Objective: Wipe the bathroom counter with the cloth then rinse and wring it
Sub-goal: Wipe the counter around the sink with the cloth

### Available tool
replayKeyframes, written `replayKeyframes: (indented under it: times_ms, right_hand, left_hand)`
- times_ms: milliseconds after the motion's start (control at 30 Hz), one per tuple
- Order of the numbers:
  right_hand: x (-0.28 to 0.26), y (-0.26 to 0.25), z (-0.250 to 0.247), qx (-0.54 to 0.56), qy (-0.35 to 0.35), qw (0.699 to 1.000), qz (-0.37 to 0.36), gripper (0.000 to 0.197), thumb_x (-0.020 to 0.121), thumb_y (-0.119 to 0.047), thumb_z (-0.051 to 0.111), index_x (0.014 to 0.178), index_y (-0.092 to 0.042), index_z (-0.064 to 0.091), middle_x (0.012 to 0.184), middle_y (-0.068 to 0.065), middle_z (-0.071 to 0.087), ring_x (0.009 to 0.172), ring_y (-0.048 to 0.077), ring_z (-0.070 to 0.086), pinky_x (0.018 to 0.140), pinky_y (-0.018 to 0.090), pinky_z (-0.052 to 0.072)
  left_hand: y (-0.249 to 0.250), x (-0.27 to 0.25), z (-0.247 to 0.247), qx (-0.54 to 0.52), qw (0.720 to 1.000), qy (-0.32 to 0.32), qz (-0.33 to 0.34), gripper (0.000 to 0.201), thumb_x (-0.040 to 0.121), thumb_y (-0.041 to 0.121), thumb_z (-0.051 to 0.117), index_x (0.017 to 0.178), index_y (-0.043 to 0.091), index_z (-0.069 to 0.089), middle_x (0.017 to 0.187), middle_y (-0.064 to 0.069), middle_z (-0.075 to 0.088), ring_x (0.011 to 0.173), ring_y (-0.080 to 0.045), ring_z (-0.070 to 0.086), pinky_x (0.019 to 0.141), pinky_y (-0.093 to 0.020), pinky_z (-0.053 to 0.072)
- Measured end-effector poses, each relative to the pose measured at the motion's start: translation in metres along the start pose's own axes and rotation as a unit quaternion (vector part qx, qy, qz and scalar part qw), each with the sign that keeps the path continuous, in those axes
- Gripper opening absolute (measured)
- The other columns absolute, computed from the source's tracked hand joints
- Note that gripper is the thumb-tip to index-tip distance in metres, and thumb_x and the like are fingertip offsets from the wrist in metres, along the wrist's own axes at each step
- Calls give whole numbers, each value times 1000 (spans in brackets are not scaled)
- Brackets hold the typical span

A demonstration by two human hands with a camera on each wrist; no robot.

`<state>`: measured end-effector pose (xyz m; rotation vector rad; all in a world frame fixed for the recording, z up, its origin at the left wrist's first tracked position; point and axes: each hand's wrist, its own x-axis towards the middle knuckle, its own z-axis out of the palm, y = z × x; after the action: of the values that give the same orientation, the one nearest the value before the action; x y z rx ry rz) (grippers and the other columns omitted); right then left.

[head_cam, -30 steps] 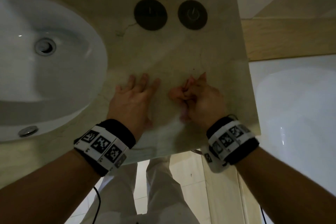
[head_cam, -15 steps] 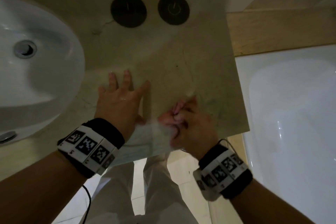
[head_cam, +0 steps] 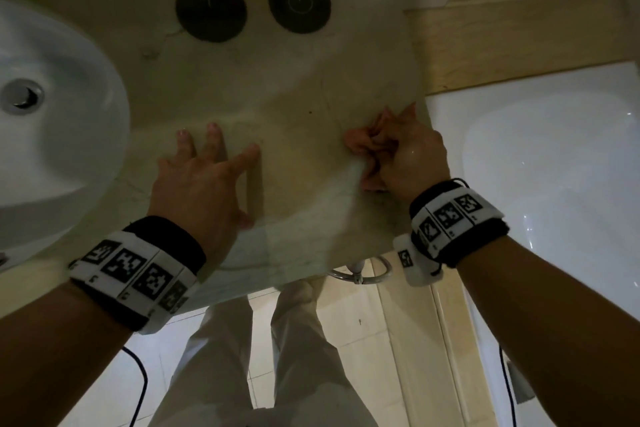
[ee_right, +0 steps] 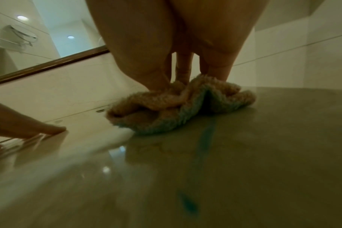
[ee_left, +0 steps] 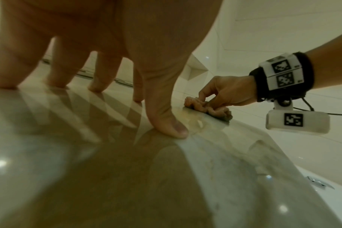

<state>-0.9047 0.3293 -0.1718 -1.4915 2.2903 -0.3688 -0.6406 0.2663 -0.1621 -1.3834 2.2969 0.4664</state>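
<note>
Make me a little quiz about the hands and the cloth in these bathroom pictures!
1. True or false: the right hand grips the cloth.
2. The left hand's fingers are: A) curled in a fist, B) spread on the counter, C) in the sink.
3. How many dark round discs sit fully in the head view?

Key: 1 true. 2 B. 3 two; two more are cut off by the top edge.

The head view looks steeply down from above on the counter [head_cam: 294, 87], with the sink [head_cam: 69, 114] at its left. Both wrist views sit very low, close above the counter surface, looking along the fingers. All three views share the crumpled cloth [ee_right: 178, 106].
</note>
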Motion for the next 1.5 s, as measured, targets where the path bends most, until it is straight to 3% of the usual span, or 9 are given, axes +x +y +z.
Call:
replayKeyframes:
  times_ms: [100,267,433,633,833,933,1066,1333,1500]
  right_hand:
    - [-23,0,2,3,9,1000,-24,10,78,-15,71,86,-9,74,113,13,67,107,28,56,87,21,41]
    - [-79,21,7,102,52,989,-98,6,72,-13,70,67,-10,72,93,0,66,103,11,54,93,16,40]
    - [-101,38,13,57,-28,996,-65,4,68,-11,74,69,-14,72,100,-4,67,126,19,51,81,20,48]
    - [-78,21,-1,35,-60,997,-21,12,62,-17,63,66,-8,68,86,7,67,91,26,61,66,-3,31]
    - [-14,-19,4,78,-80,993,-30,20,60,-26,78,76,-22,66,97,8,65,98,31,58,89,36,48]
    - [14,-44,17,57,-76,994,-45,25,66,-17,82,85,-9,66,101,4,64,99,27,60,86,27,47]
    - [27,-84,40,16,-120,988,-91,30,58,-22,87,77,-21,64,113,7,65,113,31,56,91,32,50]
    - [-43,-115,70,9,-172,971,-165,32,48,-14,85,73,-14,65,107,7,66,109,33,57,102,40,44]
    - [-71,-85,57,45,-142,983,-110,45,44,-44,75,81,-22,62,101,13,68,100,30,59,97,38,44]
  left_hand:
    - [-1,1,0,4,1000,-4,1,106,62,53,82,149,45,22,162,-15,14,142,-49,18,108,-57,34]
    - [-1,3,-1,6,1000,-11,-4,109,60,54,83,150,46,21,162,-14,14,142,-48,17,107,-58,34]
    - [-3,3,0,4,1000,-22,-6,108,63,58,79,150,47,16,163,-13,9,145,-47,13,110,-56,31]
    - [-5,2,4,-12,1000,-24,-13,110,61,59,80,150,48,16,164,-11,8,146,-46,11,111,-58,30]
    - [-7,1,3,-45,998,-35,-15,114,56,59,84,149,48,19,164,-10,7,147,-45,7,112,-62,26]
    - [-7,0,3,-53,998,-29,-15,114,55,57,85,149,48,21,164,-10,7,147,-45,7,112,-62,26]
    - [-11,-1,3,-81,996,-18,-13,116,58,51,86,150,47,17,165,-5,7,149,-39,6,115,-58,24]
    - [-23,-13,2,-129,992,5,2,99,83,41,69,156,15,7,165,0,1,151,-24,3,117,-44,20]
    - [-31,-12,9,-113,993,12,29,109,79,46,73,156,15,2,165,1,-3,151,-25,3,118,-38,20]
